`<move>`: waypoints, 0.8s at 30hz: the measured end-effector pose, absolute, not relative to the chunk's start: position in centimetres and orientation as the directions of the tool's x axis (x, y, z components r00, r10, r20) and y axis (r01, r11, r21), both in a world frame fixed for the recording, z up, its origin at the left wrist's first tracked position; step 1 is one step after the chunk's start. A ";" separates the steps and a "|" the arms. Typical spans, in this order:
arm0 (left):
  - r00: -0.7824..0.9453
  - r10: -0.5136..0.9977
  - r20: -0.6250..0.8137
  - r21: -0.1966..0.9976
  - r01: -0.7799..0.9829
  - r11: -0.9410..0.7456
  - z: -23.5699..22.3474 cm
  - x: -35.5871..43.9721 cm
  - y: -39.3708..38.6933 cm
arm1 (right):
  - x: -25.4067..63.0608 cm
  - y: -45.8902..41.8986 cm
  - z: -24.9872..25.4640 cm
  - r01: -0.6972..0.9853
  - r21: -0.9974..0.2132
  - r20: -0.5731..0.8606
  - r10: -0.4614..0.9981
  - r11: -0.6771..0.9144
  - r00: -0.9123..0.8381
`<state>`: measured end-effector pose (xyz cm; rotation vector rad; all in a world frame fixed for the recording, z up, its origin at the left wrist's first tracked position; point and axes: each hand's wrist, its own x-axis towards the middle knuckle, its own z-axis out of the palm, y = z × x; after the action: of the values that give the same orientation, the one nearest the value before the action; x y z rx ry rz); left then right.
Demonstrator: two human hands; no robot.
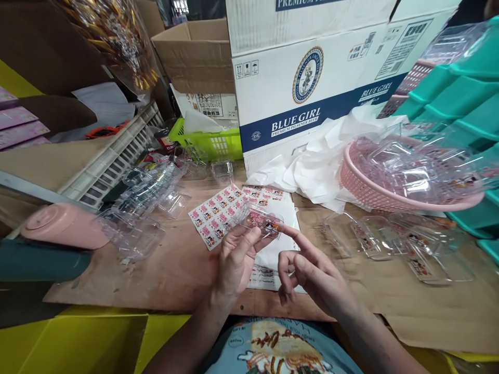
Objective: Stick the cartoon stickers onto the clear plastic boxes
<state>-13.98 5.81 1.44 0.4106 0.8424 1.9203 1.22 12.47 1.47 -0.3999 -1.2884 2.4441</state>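
My left hand (238,254) is closed on a clear plastic box (255,215) held above the middle of the table. A sticker with pink lettering and a cartoon cat shows on the box. The outstretched index finger of my right hand (312,270) meets the box's right end beside the cat. The other fingers of that hand are loosely bent, with nothing in them. Below and behind the box lie a sheet of matching stickers (212,213) and a stack of white sheets (290,208).
To the right lie several stickered clear boxes (421,259) below a pink basket (358,179) heaped with more. Clear boxes (136,234) are piled on the left near a pink container (62,226). White cartons (265,93) stand behind crumpled paper (312,169); teal bins (440,109) rise at right.
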 end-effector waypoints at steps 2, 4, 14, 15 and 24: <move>-0.530 0.842 -0.103 0.696 -0.643 -0.319 1.3 -13.8 6.1 | 1.1 12.3 1.5 -0.165 -0.846 -0.093 0.445 -0.507 -0.890; -0.568 0.814 -0.121 0.705 -0.626 -0.332 1.3 -13.5 6.3 | 1.0 12.2 1.4 -0.161 -0.859 -0.099 0.467 -0.486 -0.879; -0.697 0.714 -0.066 0.809 -0.456 -0.370 1.0 -12.6 6.6 | 0.4 11.0 1.3 0.063 -0.991 0.039 0.695 0.121 -0.718; -0.705 0.707 -0.058 0.815 -0.443 -0.374 1.1 -12.5 6.6 | 0.4 10.8 1.1 0.110 -0.970 0.078 0.702 0.218 -0.708; -0.648 0.758 -0.074 0.790 -0.502 -0.352 1.1 -12.0 7.0 | 0.4 10.1 -0.5 0.398 -0.736 0.155 0.709 0.547 -0.688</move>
<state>-11.98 6.99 1.11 0.3919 1.0536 2.0530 0.36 10.09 -0.50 -0.8976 -2.3477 0.9586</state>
